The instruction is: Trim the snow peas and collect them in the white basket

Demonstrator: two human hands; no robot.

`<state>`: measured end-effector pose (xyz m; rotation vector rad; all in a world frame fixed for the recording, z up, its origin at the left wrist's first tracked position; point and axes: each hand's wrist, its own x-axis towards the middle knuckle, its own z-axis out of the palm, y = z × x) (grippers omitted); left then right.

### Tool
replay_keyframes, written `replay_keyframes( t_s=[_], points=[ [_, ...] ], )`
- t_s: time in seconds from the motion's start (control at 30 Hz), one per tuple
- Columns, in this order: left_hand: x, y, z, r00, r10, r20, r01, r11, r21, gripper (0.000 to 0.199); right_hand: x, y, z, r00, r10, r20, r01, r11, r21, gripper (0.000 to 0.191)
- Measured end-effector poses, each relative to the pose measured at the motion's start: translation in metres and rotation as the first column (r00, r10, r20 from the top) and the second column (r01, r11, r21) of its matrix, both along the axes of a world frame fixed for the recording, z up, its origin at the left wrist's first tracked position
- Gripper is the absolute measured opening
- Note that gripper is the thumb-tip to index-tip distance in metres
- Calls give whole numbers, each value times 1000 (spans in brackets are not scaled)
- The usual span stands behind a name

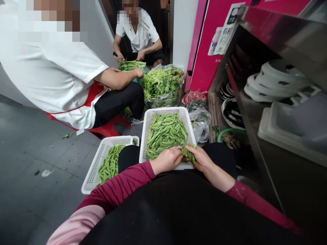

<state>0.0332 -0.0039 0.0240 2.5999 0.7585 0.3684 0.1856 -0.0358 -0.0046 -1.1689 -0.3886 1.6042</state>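
A white perforated plastic basket (143, 136) full of green sugar snap pea pods (166, 132) rests at my lap, between my knees. Over its near right corner, my right hand (200, 158) is closed around several pea pods (190, 154). My left hand (168, 159) is pinched shut right beside it, its fingertips at the end of a pod in the right hand. Exactly what those fingertips grip is partly hidden. Lower on the left, a second white basket (89, 173) holds more pea pods (109, 163).
A co-worker in white (63, 68) sits on a red stool (112, 126) at left; another person (138, 34) squats behind, handling green stalks. A large bag of leafy greens (163, 85) stands ahead. Metal shelving (245, 112) with white containers (276, 81) lines the right, above a green basin (232, 132).
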Motion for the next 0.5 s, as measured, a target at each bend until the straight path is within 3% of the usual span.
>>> replay_keyframes(
  t_s=[0.1,0.2,0.27,0.37,0.43,0.5],
  points=[
    [3,-6,-1,999,34,0,-34,999,15,16,-5,-5,2,998,63,-27,-62,998,8,23],
    [4,-5,-7,990,133,42,-125,981,-149,18,-1,-11,7,985,171,-36,-170,985,21,23],
    [2,4,-15,961,272,42,-247,920,-305,20,8,-13,11,973,229,-22,-228,973,31,23],
    [-1,25,-34,893,442,-86,-430,780,-455,21,27,-13,17,948,317,-2,-317,947,56,21],
    [-1,36,-46,887,416,-198,-455,722,-522,22,39,-13,19,930,368,10,-368,927,69,21],
    [0,41,-51,913,329,-240,-407,730,-549,20,47,-12,19,919,395,3,-394,917,62,20]
  ],
)
